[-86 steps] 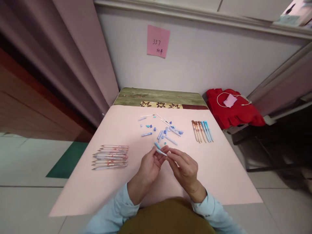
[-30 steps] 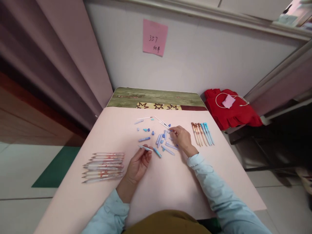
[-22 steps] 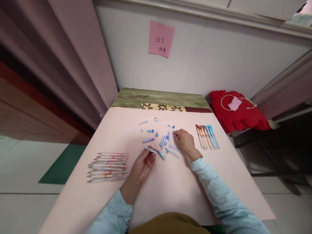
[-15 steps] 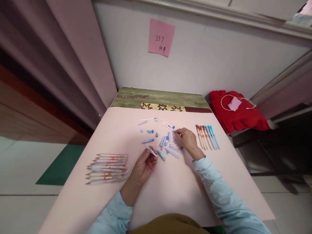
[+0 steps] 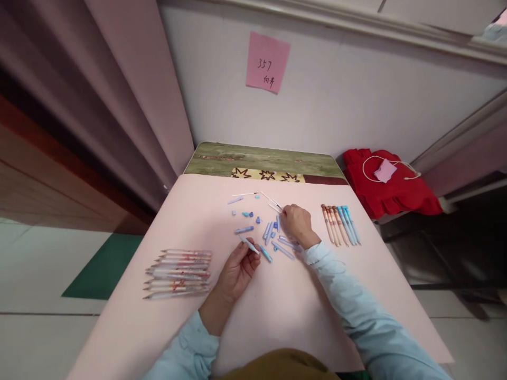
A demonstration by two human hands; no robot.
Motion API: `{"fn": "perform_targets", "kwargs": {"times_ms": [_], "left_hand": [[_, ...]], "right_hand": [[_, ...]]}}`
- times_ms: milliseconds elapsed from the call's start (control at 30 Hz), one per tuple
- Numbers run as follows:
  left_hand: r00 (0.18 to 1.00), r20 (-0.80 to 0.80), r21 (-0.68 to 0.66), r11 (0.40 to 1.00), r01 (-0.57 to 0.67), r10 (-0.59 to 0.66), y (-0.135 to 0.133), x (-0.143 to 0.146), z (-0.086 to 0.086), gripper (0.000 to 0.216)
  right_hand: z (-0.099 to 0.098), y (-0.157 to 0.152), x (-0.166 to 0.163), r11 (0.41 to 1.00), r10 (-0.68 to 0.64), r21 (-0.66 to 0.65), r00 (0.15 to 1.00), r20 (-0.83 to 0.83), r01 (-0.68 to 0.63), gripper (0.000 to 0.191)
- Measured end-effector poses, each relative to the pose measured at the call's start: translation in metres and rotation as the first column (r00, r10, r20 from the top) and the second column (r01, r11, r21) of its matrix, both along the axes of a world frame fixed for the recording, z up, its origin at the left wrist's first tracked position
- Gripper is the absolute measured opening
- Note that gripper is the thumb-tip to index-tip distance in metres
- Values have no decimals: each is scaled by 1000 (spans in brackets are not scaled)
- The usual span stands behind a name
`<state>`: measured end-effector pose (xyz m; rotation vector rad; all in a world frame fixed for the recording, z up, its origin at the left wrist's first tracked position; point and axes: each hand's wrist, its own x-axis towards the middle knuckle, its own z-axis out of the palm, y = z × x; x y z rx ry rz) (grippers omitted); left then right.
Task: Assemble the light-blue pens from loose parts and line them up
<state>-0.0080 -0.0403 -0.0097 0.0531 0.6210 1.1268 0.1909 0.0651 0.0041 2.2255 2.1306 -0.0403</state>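
My left hand (image 5: pixel 238 270) is closed around a pale blue pen barrel (image 5: pixel 249 244), which slants in its fingertips. To the right, my right hand (image 5: pixel 298 224) reaches over the loose pen parts. Its thumb and finger are pinched at the near end of a thin white pen refill (image 5: pixel 270 199); a second refill lies close by. Between the hands are scattered violet-blue barrel pieces (image 5: pixel 283 250), a blue barrel piece (image 5: pixel 265 254) and small blue caps (image 5: pixel 258 220). Another refill (image 5: pixel 244 195) lies farther back beside a small turquoise piece (image 5: pixel 257 197).
Several pencil-like pens with reddish prints (image 5: pixel 178 273) lie in a row on the left of the pink-covered table (image 5: pixel 277 316). On the right are brown-topped pens (image 5: pixel 330 226) and blue pens (image 5: pixel 350 224). A red cloth (image 5: pixel 392 195) with a cord sits beyond the table's right edge.
My right hand has closed in on the refill ends and turned slightly, its back now more upward. My left hand still holds the barrel in place. The whole view has shifted slightly.
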Motion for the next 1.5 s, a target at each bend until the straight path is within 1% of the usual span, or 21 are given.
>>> {"fn": "perform_targets", "kwargs": {"times_ms": [200,333,433,667,867,1033,1100,1200,1300,1367,1433,1500], "left_hand": [[1000,2,-2,1000,5,-5,1,-1,0,11],[1000,-15,-18,1000,-9,8,2,-1,-2,12],[1000,-22,6,1000,-8,8,1,-1,-3,9],[1000,-16,78,997,28,-27,-2,-1,-4,13],[998,-12,123,991,62,-61,-2,0,-6,17],[998,-20,129,990,53,-51,-3,0,-4,18],[999,-22,116,992,51,-49,-4,0,-3,19],[999,-28,113,993,40,-38,-5,1,-2,19],[998,-50,164,985,54,-46,-6,-1,-1,20],[995,-66,205,975,89,-77,-7,-2,-1,22],[991,-81,233,964,124,-108,-7,-3,-1,25],[986,-95,253,955,156,-136,-8,-4,-1,26]], "right_hand": [[10,-4,7,999,-24,-42,1000,12,24,30],[13,5,-3,997,40,69,996,-77,-35,28],[10,17,-16,993,82,96,988,-127,-70,28],[-7,41,-38,987,138,94,984,-115,-127,32],[-14,44,-43,982,170,99,979,-115,-159,33],[-13,43,-45,978,186,124,970,-159,-167,34],[-10,44,-49,968,231,146,952,-199,-204,36],[-4,53,-62,939,336,176,902,-271,-297,41],[-2,64,-82,911,411,172,855,-315,-375,43],[-3,68,-96,899,438,154,837,-328,-410,45],[-6,66,-106,892,450,138,828,-335,-430,51],[-10,56,-111,872,484,122,803,-348,-473,54]]}}
